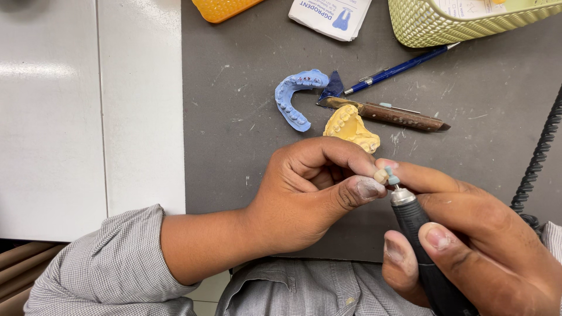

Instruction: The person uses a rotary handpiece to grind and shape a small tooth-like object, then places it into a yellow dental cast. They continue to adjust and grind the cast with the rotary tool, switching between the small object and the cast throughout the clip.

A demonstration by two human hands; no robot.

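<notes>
My left hand [310,190] pinches a small cream tooth-shaped piece [381,175] between thumb and fingertips. My right hand [474,240] grips a black rotary handpiece [424,246] with a silver collar. Its small teal tip [391,177] touches the cream piece. Just beyond my hands, a yellow dental cast [351,129] lies on the grey mat [234,140]. A blue arch-shaped impression [291,96] lies to its left.
A knife with a brown handle [398,116] and a blue pen [404,67] lie behind the cast. At the far edge are a pale green mesh basket [462,26], a white packet [331,16] and an orange tray [222,9]. A black coiled cord [538,158] hangs at right. White surface [88,117] at left.
</notes>
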